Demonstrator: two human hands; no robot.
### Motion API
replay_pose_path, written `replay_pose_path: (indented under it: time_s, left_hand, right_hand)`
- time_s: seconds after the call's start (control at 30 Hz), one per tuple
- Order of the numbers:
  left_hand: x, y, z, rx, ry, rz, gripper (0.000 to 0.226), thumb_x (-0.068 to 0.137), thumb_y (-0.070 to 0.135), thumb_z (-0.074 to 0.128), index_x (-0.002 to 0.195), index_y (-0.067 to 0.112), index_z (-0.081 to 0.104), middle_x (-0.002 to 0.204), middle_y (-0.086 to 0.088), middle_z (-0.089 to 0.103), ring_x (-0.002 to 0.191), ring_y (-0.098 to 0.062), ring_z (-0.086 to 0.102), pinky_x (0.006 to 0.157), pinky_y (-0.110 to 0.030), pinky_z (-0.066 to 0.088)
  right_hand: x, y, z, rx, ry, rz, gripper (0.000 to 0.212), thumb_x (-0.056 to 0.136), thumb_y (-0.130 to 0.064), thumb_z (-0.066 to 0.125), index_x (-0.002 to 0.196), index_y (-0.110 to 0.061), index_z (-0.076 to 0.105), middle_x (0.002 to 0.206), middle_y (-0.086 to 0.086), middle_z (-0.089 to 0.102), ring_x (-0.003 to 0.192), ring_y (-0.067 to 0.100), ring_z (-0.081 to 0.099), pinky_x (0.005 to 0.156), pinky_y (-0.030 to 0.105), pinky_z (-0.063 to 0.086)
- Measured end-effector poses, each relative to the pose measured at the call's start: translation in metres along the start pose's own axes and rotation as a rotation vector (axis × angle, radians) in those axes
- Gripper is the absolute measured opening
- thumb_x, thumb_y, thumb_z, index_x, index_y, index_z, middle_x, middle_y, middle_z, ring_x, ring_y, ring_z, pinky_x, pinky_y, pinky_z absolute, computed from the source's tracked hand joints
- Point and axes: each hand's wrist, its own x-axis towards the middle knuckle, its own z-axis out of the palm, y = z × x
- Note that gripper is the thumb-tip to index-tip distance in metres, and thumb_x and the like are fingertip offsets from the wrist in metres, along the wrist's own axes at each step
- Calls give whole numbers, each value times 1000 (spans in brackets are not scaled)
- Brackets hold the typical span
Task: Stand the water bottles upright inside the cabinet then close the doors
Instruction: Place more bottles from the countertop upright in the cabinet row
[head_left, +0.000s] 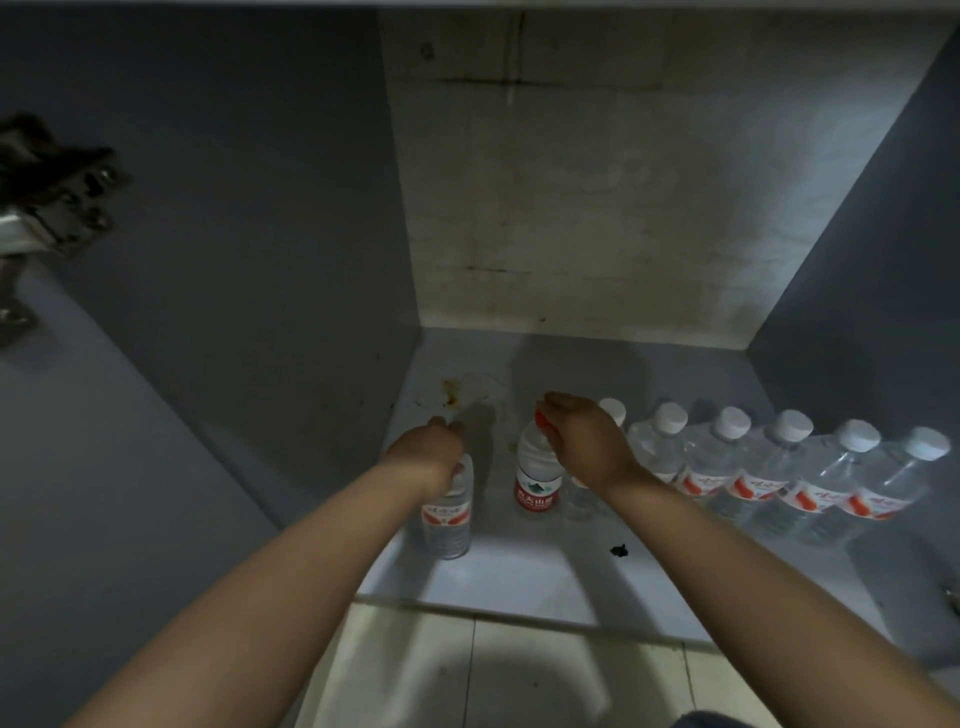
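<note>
Head view is showing me reaching both arms into the open cabinet (322, 218). My left hand (428, 452) is curling over the top of a clear bottle (447, 512), which is standing upright near the floor's front left corner; its cap is hidden under my hand. My right hand (584, 439) is pinching the red cap of the red-label bottle (537, 475), which is standing upright just beside the first one, toward the middle of the floor. A row of white-capped bottles (789, 470) is standing upright from just behind my right wrist out to the right wall, each touching or nearly touching the next. A brown stain (451, 397) is marking the floor behind my left hand, and a small dark spot (618, 550) is lying near the front edge. A hinge (49, 202) is sitting on the left wall.
</note>
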Motion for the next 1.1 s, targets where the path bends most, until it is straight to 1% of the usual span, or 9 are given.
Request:
replay_pose_path:
  time_s: [0.13,0.37,0.53,0.67,0.77,0.87,0.97,1.03,1.1]
  left_hand:
    - [18,7,-6,-4,36,22,38,97,17,45,128,-4,38,133,-25,42,120,-39,51,95,-40,45]
    - [42,27,-12,-13,55,79,37,97,14,44,129,-4,40,133,-25,45,119,-39,51,94,-39,45]
    - [53,36,-13,-23,32,78,37,96,13,46,127,-6,39,132,-26,43,119,-39,51,95,-41,45]
    - [59,35,-13,4,11,81,40,96,14,45,130,-5,37,134,-25,42,121,-37,50,98,-40,43]
    - [57,34,-11,-41,5,109,49,97,16,45,139,-2,27,138,-25,37,121,-37,49,97,-37,43]
    - [52,31,-5,-139,20,144,63,96,20,46,147,5,12,145,-24,29,126,-36,46,101,-36,41]
    - [42,23,-2,-162,139,93,59,97,28,42,148,15,16,153,-17,20,138,-32,32,110,-38,35]
    - [21,18,-6,-124,124,16,52,98,31,35,147,20,19,157,-10,14,143,-29,19,115,-39,28]
    - [-10,15,-12,-94,140,-24,47,97,28,36,143,20,31,156,-10,22,143,-32,23,112,-45,32]
  right_hand:
    - [-3,3,13,-6,-51,36,38,34,5,89,70,0,75,73,17,78,58,26,75,41,28,55]
    - [-2,2,15,-50,4,-15,26,57,-9,52,64,-7,77,73,7,79,59,15,75,50,18,56]
    - [-2,0,9,-48,9,23,26,41,-8,63,63,-7,76,72,9,79,59,16,75,49,19,56]
    - [-5,1,14,-29,0,34,29,58,-6,52,71,-6,77,78,10,79,64,18,76,53,20,58]
    - [-5,-4,6,31,-9,98,43,68,11,56,108,3,68,119,25,66,104,31,69,86,25,55]
    - [-10,-4,-3,34,-159,92,55,94,8,35,146,-6,24,158,12,14,147,24,16,119,23,11]
    - [-14,-8,-12,-34,-125,103,44,95,0,39,138,2,39,151,21,32,141,32,32,116,29,26]
    - [-17,-13,-20,28,-78,207,38,82,-11,43,108,3,68,114,24,69,104,37,68,85,37,56]
    - [-24,-19,-36,61,-216,256,44,71,-23,41,94,-7,75,90,10,78,79,28,76,63,39,61]
